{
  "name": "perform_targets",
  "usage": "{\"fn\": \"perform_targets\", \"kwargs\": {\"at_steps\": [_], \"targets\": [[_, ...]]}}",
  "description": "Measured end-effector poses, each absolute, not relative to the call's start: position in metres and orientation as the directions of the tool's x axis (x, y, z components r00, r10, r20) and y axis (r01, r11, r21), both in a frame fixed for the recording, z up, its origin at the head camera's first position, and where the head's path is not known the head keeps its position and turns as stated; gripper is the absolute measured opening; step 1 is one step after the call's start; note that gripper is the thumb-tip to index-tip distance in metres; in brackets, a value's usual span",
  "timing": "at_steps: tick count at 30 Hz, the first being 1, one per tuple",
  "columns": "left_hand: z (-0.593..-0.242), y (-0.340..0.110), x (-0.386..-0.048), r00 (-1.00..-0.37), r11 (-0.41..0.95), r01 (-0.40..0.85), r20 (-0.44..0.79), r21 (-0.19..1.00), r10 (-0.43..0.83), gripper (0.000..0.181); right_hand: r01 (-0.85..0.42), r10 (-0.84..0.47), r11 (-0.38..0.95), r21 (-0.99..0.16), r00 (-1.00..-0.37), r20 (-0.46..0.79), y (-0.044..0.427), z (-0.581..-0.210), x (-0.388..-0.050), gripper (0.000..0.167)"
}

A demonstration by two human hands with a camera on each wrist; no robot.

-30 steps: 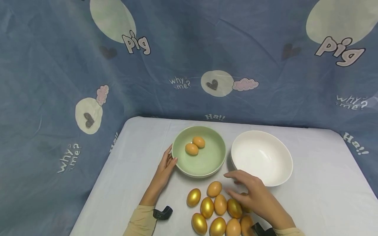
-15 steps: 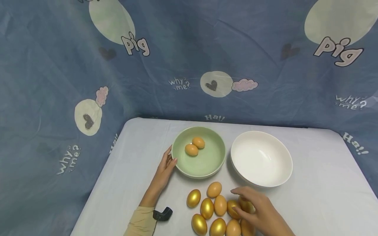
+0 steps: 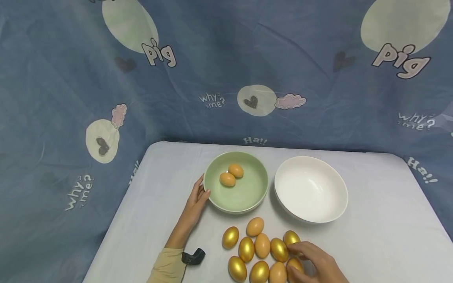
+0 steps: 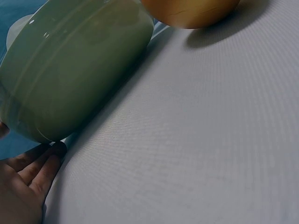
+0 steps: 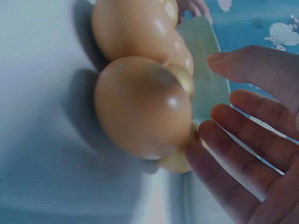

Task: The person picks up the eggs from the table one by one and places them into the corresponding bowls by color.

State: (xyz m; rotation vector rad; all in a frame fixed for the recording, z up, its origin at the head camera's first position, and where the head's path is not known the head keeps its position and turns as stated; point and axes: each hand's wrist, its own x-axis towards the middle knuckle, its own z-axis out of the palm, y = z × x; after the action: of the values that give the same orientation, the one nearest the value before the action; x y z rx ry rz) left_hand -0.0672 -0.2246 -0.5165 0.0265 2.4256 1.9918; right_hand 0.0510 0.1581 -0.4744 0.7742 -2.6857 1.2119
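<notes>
My left hand (image 3: 194, 204) rests against the left side of a light green bowl (image 3: 247, 192), its extended fingers touching the outside low down in the left wrist view. Two orange-brown eggs (image 3: 227, 179) lie together in that bowl. Over the right end of a group of eggs on the table is my right hand (image 3: 315, 262), fingers spread and holding nothing. Nearest to it are a gold egg (image 3: 291, 238) and another egg (image 3: 295, 267), partly covered by the hand. In the right wrist view, the fingers (image 5: 233, 163) extend beside a brown egg (image 5: 140, 107).
A white bowl (image 3: 311, 188) stands right of the green one. Several gold eggs (image 3: 237, 269) and brown eggs (image 3: 262, 245) lie close together on the white tabletop (image 3: 382, 220). A blue printed cloth (image 3: 198, 59) hangs behind the table.
My right hand has moved down and to the right, from beside the white bowl to the right-hand eggs, uncovering a gold egg. The left hand stays at the green bowl.
</notes>
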Motion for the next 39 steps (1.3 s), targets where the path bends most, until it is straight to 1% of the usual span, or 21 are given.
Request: {"fn": "perform_targets", "kwargs": {"at_steps": [4, 7, 9, 11, 17, 19, 24, 31, 39], "targets": [[-0.516, -0.225, -0.067, -1.000, 0.203, -0.002, -0.004, 0.979, 0.010, 0.063, -0.426, -0.378, 0.606, -0.672, -0.897, 0.228, 0.159, -0.475, 0.057, 0.045], [-0.515, -0.225, -0.066, -1.000, 0.204, -0.014, -0.016, 0.979, 0.009, 0.063, -0.358, -0.369, 0.661, -0.660, -0.920, 0.130, 0.160, -0.473, 0.061, 0.037], [-0.514, -0.225, -0.066, -1.000, 0.201, -0.015, -0.018, 0.980, 0.013, 0.063, -0.337, -0.373, 0.684, -0.647, -0.924, 0.086, 0.161, -0.473, 0.062, 0.034], [-0.514, -0.224, -0.066, -1.000, 0.203, -0.019, -0.022, 0.979, 0.012, 0.064, -0.336, -0.384, 0.694, -0.637, -0.921, 0.068, 0.161, -0.474, 0.064, 0.033], [-0.514, -0.224, -0.065, -0.999, 0.212, -0.032, -0.035, 0.977, 0.010, 0.064, -0.396, -0.389, 0.664, -0.634, -0.907, 0.160, 0.159, -0.487, 0.069, 0.036], [-0.514, -0.224, -0.065, -1.000, 0.207, -0.026, -0.029, 0.978, 0.011, 0.064, -0.419, -0.396, 0.656, -0.628, -0.899, 0.186, 0.160, -0.491, 0.071, 0.039], [-0.514, -0.224, -0.066, -1.000, 0.189, -0.009, -0.011, 0.982, 0.013, 0.064, -0.460, -0.445, 0.638, -0.617, -0.875, 0.193, 0.163, -0.498, 0.071, 0.048], [-0.516, -0.225, -0.067, -0.999, 0.166, 0.024, 0.020, 0.986, 0.026, 0.063, -0.508, -0.470, 0.622, -0.596, -0.851, 0.234, 0.165, -0.502, 0.069, 0.049], [-0.516, -0.224, -0.067, -1.000, 0.175, 0.012, 0.008, 0.985, 0.021, 0.063, -0.516, -0.470, 0.619, -0.592, -0.847, 0.248, 0.165, -0.502, 0.069, 0.050]]}}
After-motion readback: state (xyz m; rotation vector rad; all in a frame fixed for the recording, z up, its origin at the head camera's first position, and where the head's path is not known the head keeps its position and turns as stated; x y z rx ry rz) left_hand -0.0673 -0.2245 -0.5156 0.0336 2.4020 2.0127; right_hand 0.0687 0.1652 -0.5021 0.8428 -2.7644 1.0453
